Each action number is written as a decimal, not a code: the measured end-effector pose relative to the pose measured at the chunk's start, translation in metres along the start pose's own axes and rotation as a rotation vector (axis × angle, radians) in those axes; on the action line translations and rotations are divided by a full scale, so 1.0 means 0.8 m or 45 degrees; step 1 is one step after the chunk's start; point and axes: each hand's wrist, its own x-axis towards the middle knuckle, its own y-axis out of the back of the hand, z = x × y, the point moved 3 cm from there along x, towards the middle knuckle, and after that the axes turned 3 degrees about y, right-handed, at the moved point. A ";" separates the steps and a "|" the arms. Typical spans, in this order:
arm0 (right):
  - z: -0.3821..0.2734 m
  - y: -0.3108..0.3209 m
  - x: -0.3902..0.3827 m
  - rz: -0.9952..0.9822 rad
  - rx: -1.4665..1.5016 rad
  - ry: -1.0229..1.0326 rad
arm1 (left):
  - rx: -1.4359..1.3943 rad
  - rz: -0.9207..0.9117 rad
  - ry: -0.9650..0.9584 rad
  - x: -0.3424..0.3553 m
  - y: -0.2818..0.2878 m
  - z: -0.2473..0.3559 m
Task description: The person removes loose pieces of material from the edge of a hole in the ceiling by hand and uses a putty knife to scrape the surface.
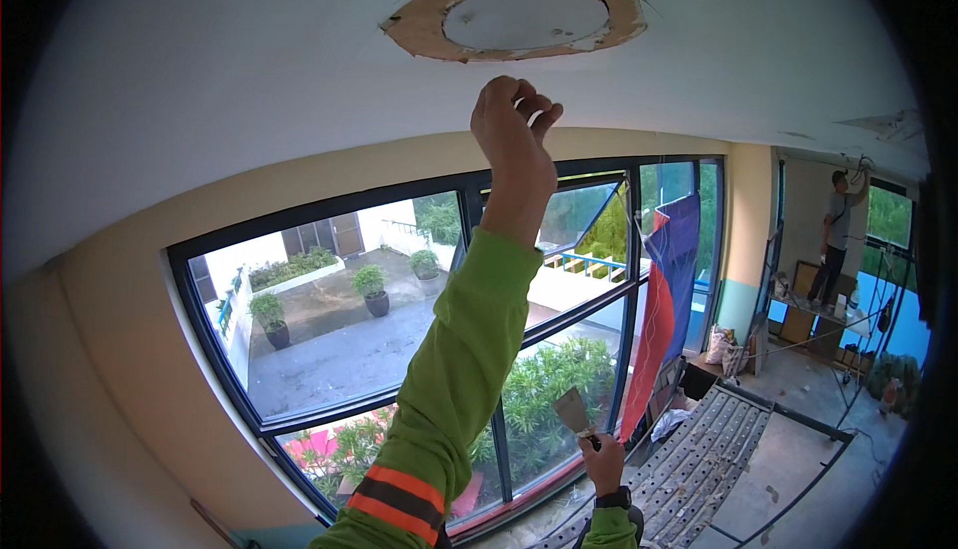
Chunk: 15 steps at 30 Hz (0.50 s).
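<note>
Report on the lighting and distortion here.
Head view: daylight makes the window brighter than the greyish ceiling; head view: fisheye bends the window's edges, and black fills the corners; head view: the scraper in the right hand reads clearly, the distant co-worker is too small for detail.

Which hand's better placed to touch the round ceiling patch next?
Left, likely: the left hand is raised near the patch, no tool visible in it. The right hand is low, holding a scraper.

The left hand's grip (pixel 514 130) is raised near a ceiling patch (pixel 529 15); a scraper (pixel 573 412) is held in the right hand's grip (pixel 603 463); far right, a person (pixel 838 225) is seen.
</note>
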 end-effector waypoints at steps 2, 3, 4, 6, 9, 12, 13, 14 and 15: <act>0.004 -0.001 0.001 0.001 0.001 -0.009 | 0.051 -0.039 -0.051 -0.005 0.013 0.001; 0.004 -0.002 0.001 -0.006 -0.007 -0.006 | 0.103 -0.075 -0.108 -0.006 0.017 0.006; 0.004 -0.003 0.001 -0.013 -0.014 -0.003 | 0.105 -0.071 -0.112 -0.005 0.020 0.010; -0.001 -0.003 -0.001 0.018 0.001 0.023 | 0.236 -0.008 -0.237 -0.001 0.023 0.022; -0.004 -0.005 -0.001 0.058 0.026 0.056 | 0.242 0.071 -0.355 0.006 0.022 0.035; -0.006 -0.003 0.000 0.004 -0.001 0.012 | 0.248 0.072 -0.321 0.011 0.023 0.042; -0.006 -0.004 0.001 -0.061 -0.039 -0.043 | 0.247 0.071 -0.324 0.011 0.022 0.043; -0.004 -0.006 0.002 -0.060 -0.038 -0.039 | 0.269 0.097 -0.312 0.011 0.021 0.043; 0.000 -0.008 0.003 -0.047 -0.049 -0.034 | 0.287 0.125 -0.301 0.011 0.020 0.044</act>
